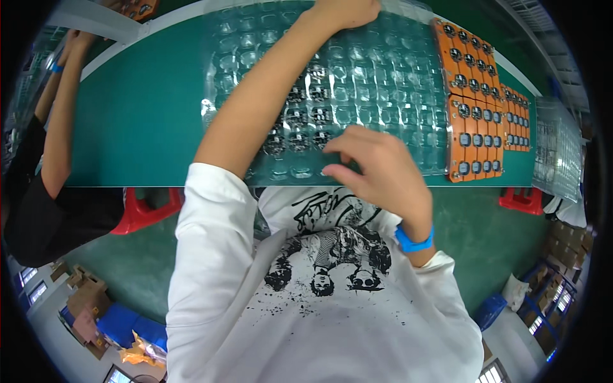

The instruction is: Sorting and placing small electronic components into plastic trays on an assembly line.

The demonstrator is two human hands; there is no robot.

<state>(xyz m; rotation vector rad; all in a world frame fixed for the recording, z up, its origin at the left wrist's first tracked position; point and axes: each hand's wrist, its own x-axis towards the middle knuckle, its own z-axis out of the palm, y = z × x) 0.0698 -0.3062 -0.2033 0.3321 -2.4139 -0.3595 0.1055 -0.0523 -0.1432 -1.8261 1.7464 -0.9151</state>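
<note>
Apparently the black modules [299,140] left of centre in the clear tray [391,96] are being handled, the right hand's [383,167] fingers spread nearby, likely needing a light pinch; the left hand's [348,11] grip, far side, cannot be told.

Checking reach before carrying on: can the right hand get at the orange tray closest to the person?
Likely yes: the right hand looks empty, with only the flat clear plastic tray between it and that orange tray.

You've got black-and-silver parts [298,140] just left of your right fingers [340,147], clear tray [396,121] beyond, orange panels [465,154] farther right, plain blue wristband [414,240] behind.
</note>
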